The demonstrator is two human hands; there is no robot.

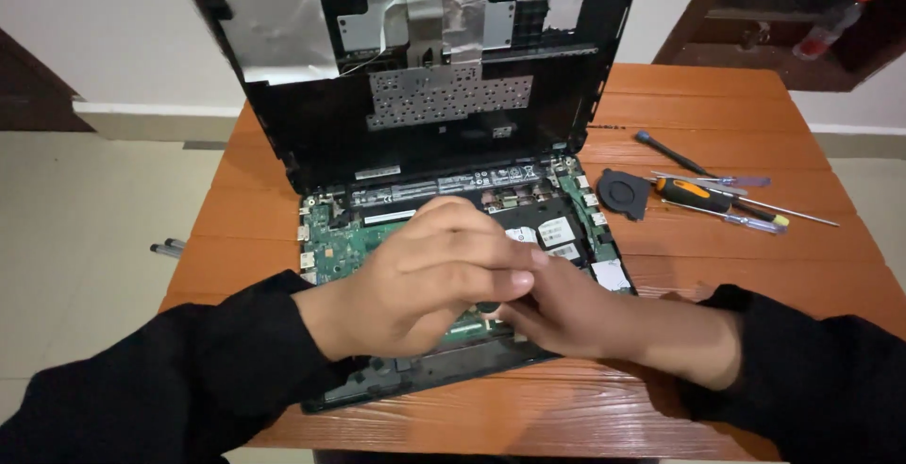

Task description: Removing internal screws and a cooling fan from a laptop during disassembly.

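Both grips unclear, left hand point(425, 280) overlapping right hand point(576, 308), perhaps pinching, above opened laptop point(453, 228).

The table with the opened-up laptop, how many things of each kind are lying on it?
Opened laptop: 1
Round black fan: 1
Screwdrivers and thin tools beside the fan: about 4; they overlap, so the count is unsure
Total on the table: about 6
Both hands, left and right, meet over the laptop's green board.
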